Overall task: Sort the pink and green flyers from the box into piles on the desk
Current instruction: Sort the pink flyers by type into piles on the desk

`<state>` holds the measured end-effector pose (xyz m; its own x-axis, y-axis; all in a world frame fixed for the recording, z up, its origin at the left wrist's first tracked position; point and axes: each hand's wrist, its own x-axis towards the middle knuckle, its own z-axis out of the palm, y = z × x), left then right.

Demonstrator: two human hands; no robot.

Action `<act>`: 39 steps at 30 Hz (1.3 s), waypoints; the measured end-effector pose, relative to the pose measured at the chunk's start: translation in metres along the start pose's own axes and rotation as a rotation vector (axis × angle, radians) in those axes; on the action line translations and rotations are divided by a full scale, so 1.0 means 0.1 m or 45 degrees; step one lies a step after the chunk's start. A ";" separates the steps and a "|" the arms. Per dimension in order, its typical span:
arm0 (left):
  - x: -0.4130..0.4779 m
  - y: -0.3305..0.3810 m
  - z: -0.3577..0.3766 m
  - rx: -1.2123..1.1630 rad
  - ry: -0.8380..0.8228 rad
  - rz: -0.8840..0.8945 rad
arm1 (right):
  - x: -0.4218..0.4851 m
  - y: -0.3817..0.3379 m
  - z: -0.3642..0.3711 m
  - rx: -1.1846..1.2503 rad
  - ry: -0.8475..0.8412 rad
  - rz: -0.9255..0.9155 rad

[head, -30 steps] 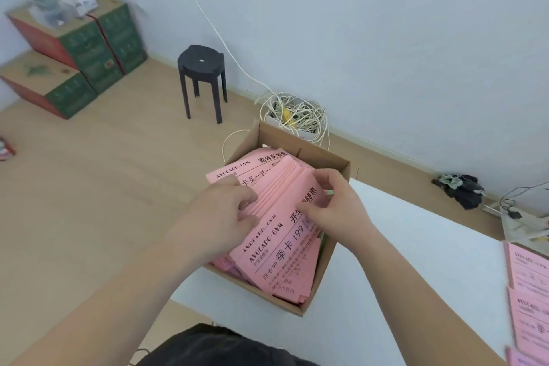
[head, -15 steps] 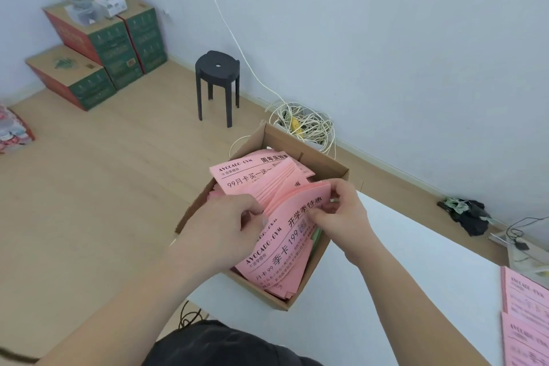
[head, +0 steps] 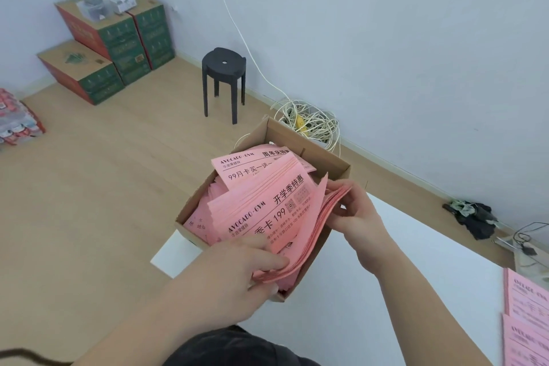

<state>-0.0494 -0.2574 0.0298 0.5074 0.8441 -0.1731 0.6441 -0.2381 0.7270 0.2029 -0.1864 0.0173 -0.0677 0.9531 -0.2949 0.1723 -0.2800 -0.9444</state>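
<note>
Desk (head: 401, 306): white, smooth, flat top; bare between box and pile.
Box (head: 326, 157): brown cardboard, open top, stiff walls; on the desk's far left corner, crammed with loose pink sheets.
Bundle (head: 267, 208): thin pink paper flyers with black print, bowed and fanned at the edges, lifted partly above the box; long axis from near left to far right, one end in each hand.
Pile (head: 527, 303): pink flyers lying flat at the desk's right edge, well apart from the box.
Left hand (head: 234, 276): pinching the bundle's near end, thumb on top, fingers under.
Right hand (head: 356, 217): fingers curled round the bundle's far right edge, splaying the sheets.
Relation: pile off to the right of the bundle, right hand nearer; likely a sideways carry along the desk.
Green flyers: none in sight.
</note>
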 end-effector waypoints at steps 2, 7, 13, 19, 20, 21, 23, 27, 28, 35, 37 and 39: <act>-0.01 -0.05 -0.03 -0.029 -0.013 -0.025 | 0.07 -0.04 0.00 -0.068 -0.109 0.018; -0.11 -0.17 -0.05 -0.072 0.018 -0.134 | 0.19 -0.10 -0.01 -0.164 -0.169 0.106; -0.22 -0.39 -0.13 0.064 0.080 -0.364 | 0.14 0.01 -0.02 -0.157 -0.001 0.093; -0.10 -0.33 0.01 -0.252 0.276 -0.454 | 0.17 0.02 0.07 -0.237 0.210 0.067; -0.08 -0.35 0.02 -0.274 0.317 -0.486 | 0.17 0.01 0.08 -0.244 0.226 0.067; -0.08 -0.37 0.03 -0.310 0.348 -0.509 | 0.17 0.01 0.09 -0.255 0.232 0.068; -0.07 -0.38 0.04 -0.425 0.402 -0.551 | 0.17 0.00 0.11 -0.261 0.237 0.065; -0.05 -0.37 0.07 -0.443 0.444 -0.607 | 0.18 0.01 0.08 -0.273 0.248 0.065; -0.04 -0.38 0.07 -0.431 0.459 -0.611 | 0.17 0.02 0.09 -0.294 0.248 0.059; -0.05 -0.24 0.07 -0.542 0.313 -0.447 | 0.17 0.07 -0.02 -0.054 0.172 0.067; -0.04 -0.14 0.06 -0.496 0.376 -0.347 | 0.07 0.01 -0.13 0.053 0.145 -0.005; 0.01 -0.02 0.05 -0.376 0.537 -0.190 | -0.07 -0.07 -0.30 0.153 0.187 -0.081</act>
<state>-0.0473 -0.2585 0.0245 0.1096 0.9927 -0.0513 0.4724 -0.0066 0.8814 0.2316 -0.1877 0.0299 0.0709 0.9733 -0.2182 0.0528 -0.2221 -0.9736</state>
